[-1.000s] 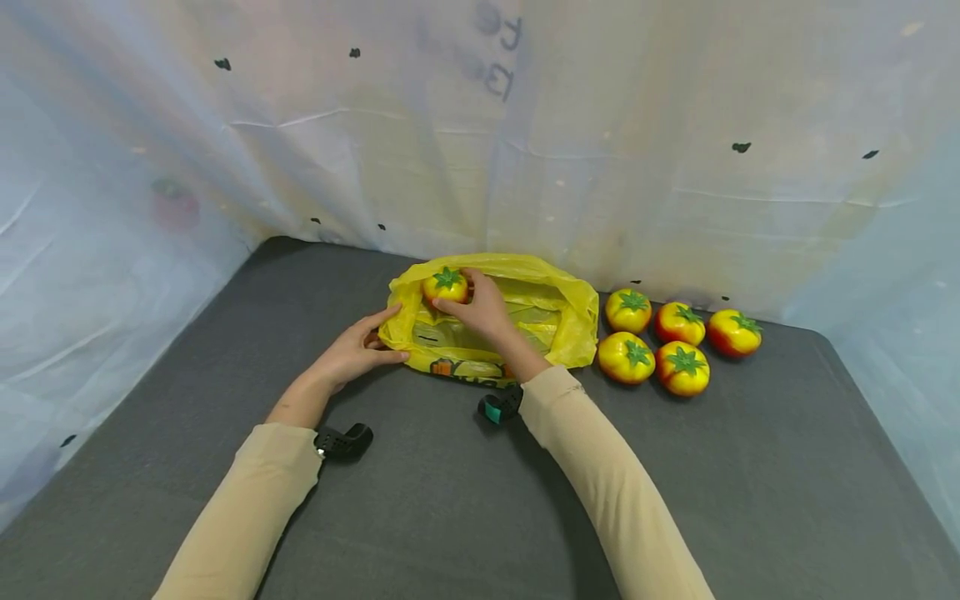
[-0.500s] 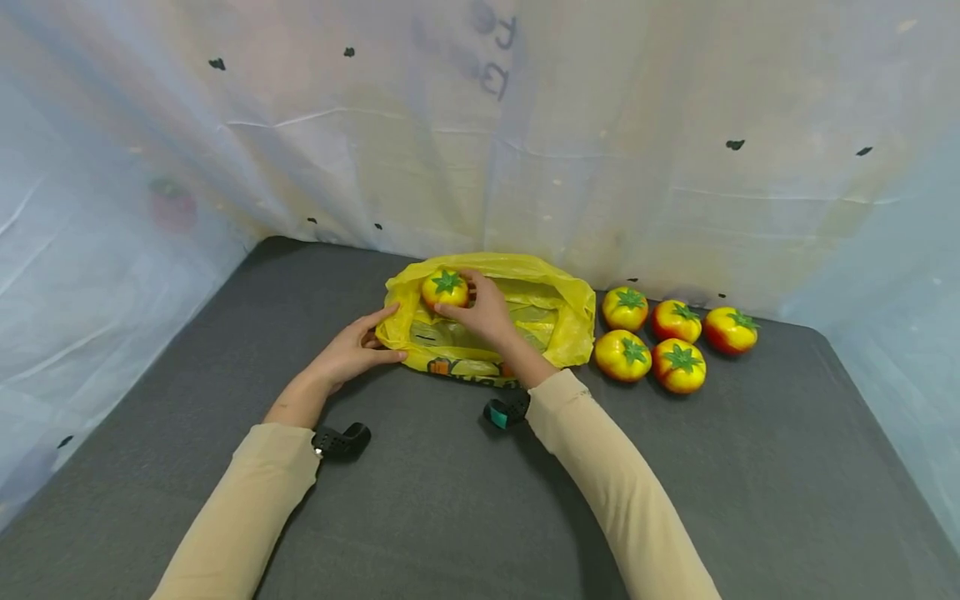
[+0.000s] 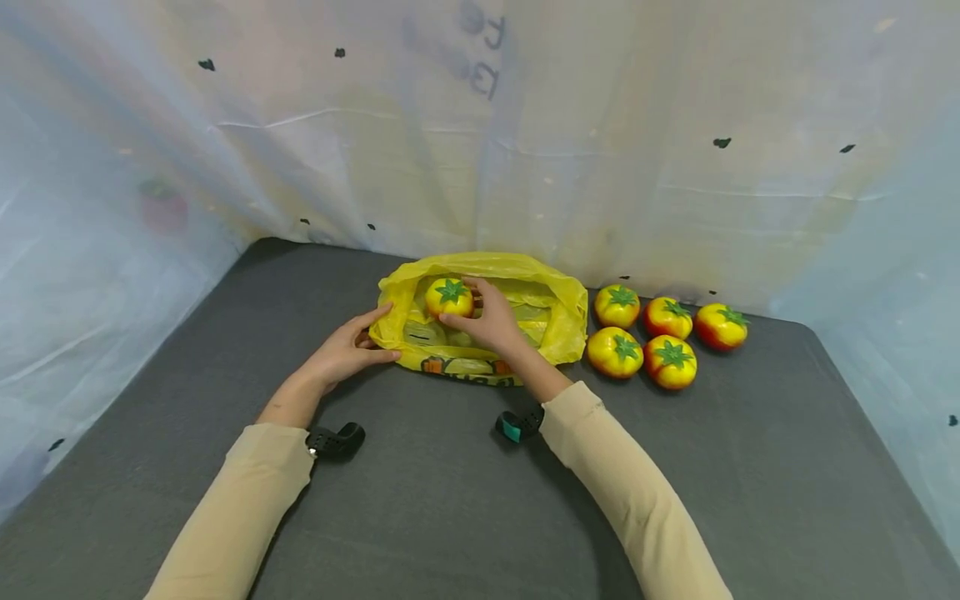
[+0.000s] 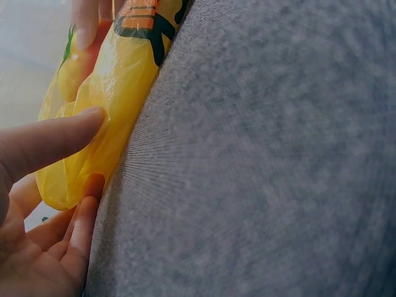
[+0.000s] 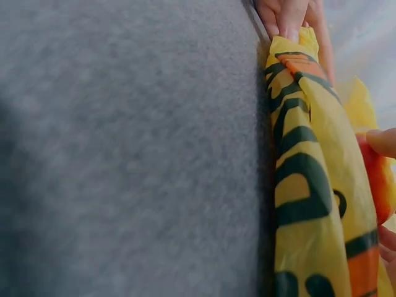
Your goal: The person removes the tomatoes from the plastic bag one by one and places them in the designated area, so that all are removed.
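A yellow plastic bag (image 3: 562, 337) with dark lettering lies on its base with its mouth held wide. My left hand (image 3: 347, 354) grips the bag's left end, thumb on the near side; in the left wrist view the thumb (image 4: 62, 137) presses the film and the fingers (image 4: 77, 238) curl at its bottom edge. Inside the mouth, toward the left, my right hand (image 3: 491, 318) holds a yellow-red tomato (image 3: 444, 302), its green leafy top facing up. Thumb and fingers pinch the fruit's right side. In the right wrist view the bag partly hides this tomato (image 5: 378, 179).
Several similar tomatoes (image 3: 670, 362) stand in two rows just right of the bag on the dark grey table (image 3: 420, 500). Pale plastic sheeting (image 3: 600, 125) rises behind the table and along both sides. Each wrist carries a black camera mount (image 3: 337, 442).
The right hand and its tomato have shifted slightly right and lower within the bag's mouth. The left hand keeps its grip on the bag's end. The head view has turned slightly right.
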The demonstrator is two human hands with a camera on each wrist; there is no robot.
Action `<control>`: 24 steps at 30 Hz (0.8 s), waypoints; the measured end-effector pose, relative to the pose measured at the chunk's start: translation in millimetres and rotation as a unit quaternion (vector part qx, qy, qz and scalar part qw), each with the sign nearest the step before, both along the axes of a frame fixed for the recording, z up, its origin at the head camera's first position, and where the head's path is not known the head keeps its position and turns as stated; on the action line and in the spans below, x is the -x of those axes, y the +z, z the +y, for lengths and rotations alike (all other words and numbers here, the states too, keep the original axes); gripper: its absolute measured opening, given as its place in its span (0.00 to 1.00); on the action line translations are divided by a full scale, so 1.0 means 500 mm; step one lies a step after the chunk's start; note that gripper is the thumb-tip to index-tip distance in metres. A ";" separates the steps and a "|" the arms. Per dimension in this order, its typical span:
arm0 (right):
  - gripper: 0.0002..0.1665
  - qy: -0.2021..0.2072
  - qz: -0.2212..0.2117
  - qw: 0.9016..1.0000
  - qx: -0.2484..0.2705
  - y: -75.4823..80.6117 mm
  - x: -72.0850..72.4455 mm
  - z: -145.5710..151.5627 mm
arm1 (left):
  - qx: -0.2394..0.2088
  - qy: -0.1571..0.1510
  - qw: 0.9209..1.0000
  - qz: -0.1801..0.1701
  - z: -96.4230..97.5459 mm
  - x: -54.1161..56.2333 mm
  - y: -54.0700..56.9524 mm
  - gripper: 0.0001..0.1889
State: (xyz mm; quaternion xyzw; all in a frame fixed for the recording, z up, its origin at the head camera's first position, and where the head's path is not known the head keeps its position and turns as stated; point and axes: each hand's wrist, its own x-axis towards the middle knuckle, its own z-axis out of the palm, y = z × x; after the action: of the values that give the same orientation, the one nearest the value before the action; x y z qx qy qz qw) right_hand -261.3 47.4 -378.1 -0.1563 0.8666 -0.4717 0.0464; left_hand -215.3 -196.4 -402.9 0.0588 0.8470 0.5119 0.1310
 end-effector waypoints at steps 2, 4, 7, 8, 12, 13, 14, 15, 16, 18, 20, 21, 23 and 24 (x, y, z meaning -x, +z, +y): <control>0.42 0.003 0.005 1.000 0.001 -0.002 -0.004 0.007 | -0.001 -0.001 1.000 0.001 0.000 0.000 0.000 0.46; 0.42 0.006 0.007 1.000 0.000 -0.004 -0.008 0.013 | 0.001 -0.003 1.000 0.002 0.000 0.002 -0.002 0.46; 0.42 0.008 0.007 1.000 -0.003 -0.006 -0.014 0.020 | 0.000 -0.006 1.000 0.003 -0.002 0.001 -0.004 0.47; 0.42 0.009 0.006 1.000 -0.004 -0.007 -0.016 0.021 | 0.002 -0.006 1.000 0.004 -0.003 0.001 -0.005 0.47; 0.42 0.011 0.008 1.000 -0.006 -0.005 -0.021 0.028 | 0.011 -0.005 1.000 0.005 -0.004 0.002 -0.005 0.47; 0.42 0.014 0.009 1.000 -0.006 -0.004 -0.023 0.030 | 0.013 -0.005 1.000 0.004 -0.004 0.002 -0.004 0.47; 0.42 0.017 0.009 1.000 -0.005 -0.003 -0.024 0.033 | 0.014 -0.005 1.000 0.004 -0.004 0.003 -0.004 0.47; 0.42 0.019 0.011 1.000 -0.005 -0.002 -0.026 0.035 | 0.014 -0.006 1.000 0.004 -0.004 0.003 -0.004 0.47; 0.42 0.020 0.012 1.000 -0.006 -0.001 -0.028 0.038 | 0.014 -0.008 1.000 0.004 -0.003 0.003 -0.004 0.47; 0.42 0.023 0.015 1.000 -0.008 0.000 -0.032 0.043 | 0.012 -0.010 1.000 0.005 -0.003 0.003 -0.003 0.47; 0.42 0.025 0.019 0.999 -0.013 0.001 -0.035 0.048 | 0.012 -0.012 1.000 0.008 -0.003 0.003 -0.003 0.47; 0.42 0.025 0.023 0.999 -0.016 0.000 -0.035 0.051 | 0.012 -0.012 1.000 0.009 -0.003 0.003 -0.002 0.47; 0.42 0.026 0.026 0.999 -0.017 -0.001 -0.037 0.055 | 0.012 -0.012 1.000 0.009 -0.002 0.003 -0.002 0.47; 0.42 0.026 0.027 0.999 -0.017 -0.001 -0.038 0.058 | 0.012 -0.012 1.000 0.009 -0.002 0.003 -0.001 0.47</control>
State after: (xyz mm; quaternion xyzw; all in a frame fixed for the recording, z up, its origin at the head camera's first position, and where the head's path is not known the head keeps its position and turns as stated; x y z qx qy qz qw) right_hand -242.4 76.5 -378.5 -0.1907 0.8711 -0.4509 0.0375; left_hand -217.1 -197.3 -403.5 0.0719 0.8534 0.4996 0.1303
